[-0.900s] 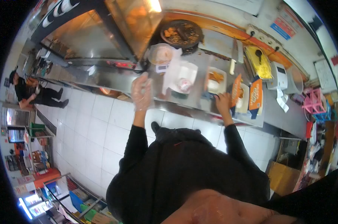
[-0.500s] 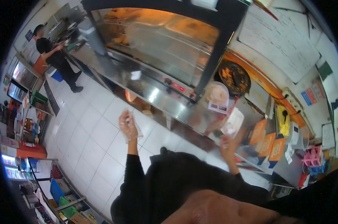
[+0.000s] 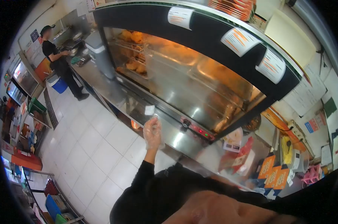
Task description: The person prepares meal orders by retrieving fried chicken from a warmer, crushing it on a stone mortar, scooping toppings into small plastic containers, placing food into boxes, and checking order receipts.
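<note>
My left hand, in a clear loose plastic glove, is raised at the front edge of the steel counter. Its fingers are loosely bent, and nothing shows between them. Just beyond the fingertips is a small white square on the counter. Behind it stands the glass-fronted warming cabinet, with browned food on racks at its left end and red lights on its control strip. My right hand does not show.
To the right are a blurred red bag, a white scale, a dark pan and orange boxes. A person in black stands at the far left counter, near a blue bin. White floor tiles lie to the left.
My left hand has moved from over the floor to the counter edge by the cabinet. My right hand has gone out of sight. The view has shifted, showing more of the cabinet's top.
</note>
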`<state>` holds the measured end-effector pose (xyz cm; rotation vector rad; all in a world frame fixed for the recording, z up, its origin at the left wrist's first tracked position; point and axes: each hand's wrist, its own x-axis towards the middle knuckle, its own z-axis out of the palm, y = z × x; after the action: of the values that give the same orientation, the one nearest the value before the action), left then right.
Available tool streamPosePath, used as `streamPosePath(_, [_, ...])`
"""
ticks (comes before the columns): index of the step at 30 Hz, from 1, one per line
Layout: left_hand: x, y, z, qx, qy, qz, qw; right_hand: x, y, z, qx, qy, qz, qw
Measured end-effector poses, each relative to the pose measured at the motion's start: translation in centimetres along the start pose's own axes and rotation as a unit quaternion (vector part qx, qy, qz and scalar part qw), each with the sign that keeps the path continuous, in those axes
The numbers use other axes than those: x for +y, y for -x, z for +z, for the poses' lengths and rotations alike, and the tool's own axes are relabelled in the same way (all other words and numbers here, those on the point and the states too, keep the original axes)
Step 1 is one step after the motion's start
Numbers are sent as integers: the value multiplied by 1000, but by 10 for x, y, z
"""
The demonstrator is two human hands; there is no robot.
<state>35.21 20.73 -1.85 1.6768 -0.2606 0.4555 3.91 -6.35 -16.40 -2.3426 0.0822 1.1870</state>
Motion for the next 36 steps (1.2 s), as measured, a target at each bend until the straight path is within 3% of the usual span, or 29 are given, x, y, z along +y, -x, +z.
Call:
streamPosePath(1, [-7,-9,-5,-7,-21,-6,1000,-5,-17,-16,41,44,-3,998])
streamPosePath(2, [-17,-15,-13,6,-24,12,1000,-74,-2,-74,69,96,29,993])
streamPosePath(3, [-30,-25,-17,20,-24,33,999,-101,-7,-93,206,97,-19,974])
streamPosePath(4, [-41,-39,-18,34,-20,57,998,-119,-16,-111,223,38,-61,972])
streamPosePath(6, [-65,-63,-22,60,128,0,990,-153,-38,-139,264,-85,-143,950])
streamPosePath(10, [-56,-119,-12,41,276,-70,958,-166,-83,-150,214,-86,-177,957])
streamPosePath(11, [-54,-136,-13,-2,227,-114,967,-155,-108,-139,192,-64,-182,962])
streamPosePath(12, [-57,-157,-7,-25,220,-82,972,-153,-126,-142,174,-39,-185,966])
streamPosePath(14, [-65,-183,6,-68,209,-34,975,-170,-138,-155,164,-28,-117,979])
streamPosePath(16, [-58,-211,0,-158,91,16,983,-205,-136,-163,161,-32,-65,984])
streamPosePath(18, [-27,-238,-1,-210,50,33,976,-246,-133,-170,254,-140,-62,955])
streamPosePath(19, [-39,-252,4,-235,45,100,966,-261,-136,-174,302,-189,-63,932])
streamPosePath(22, [-49,-265,4,-338,50,108,934,-283,-164,-155,324,-251,-23,912])
streamPosePath(26, [-69,-251,5,-354,93,11,930,-296,-181,-117,307,-282,67,907])
streamPosePath(27, [-73,-255,5,-366,89,13,926,-297,-184,-106,378,-251,54,889])
streamPosePath(30, [-61,-258,4,-389,91,21,917,-275,-210,-59,399,-259,71,877])
streamPosePath(33, [-58,-257,4,-374,88,83,920,-305,-169,-79,357,-289,165,873])
streamPosePath(36, [-51,-255,11,-355,83,129,922,-313,-156,-86,331,-283,192,879])
